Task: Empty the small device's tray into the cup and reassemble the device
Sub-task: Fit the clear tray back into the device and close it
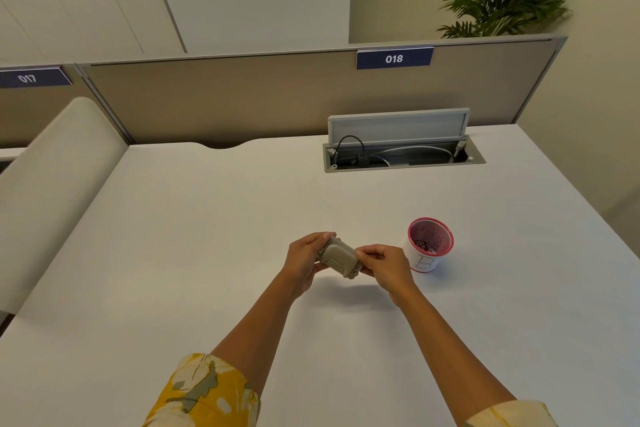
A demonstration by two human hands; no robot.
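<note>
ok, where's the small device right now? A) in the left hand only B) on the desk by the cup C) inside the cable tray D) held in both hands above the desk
D: the small grey device is held between the left hand and the right hand, above the desk, left of the cup.

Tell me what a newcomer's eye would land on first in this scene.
First, the two hands, left hand and right hand, gripping a small grey device above the middle of the white desk. Next, the pink-rimmed cup standing just right of them, and the open cable hatch at the desk's far edge.
</note>
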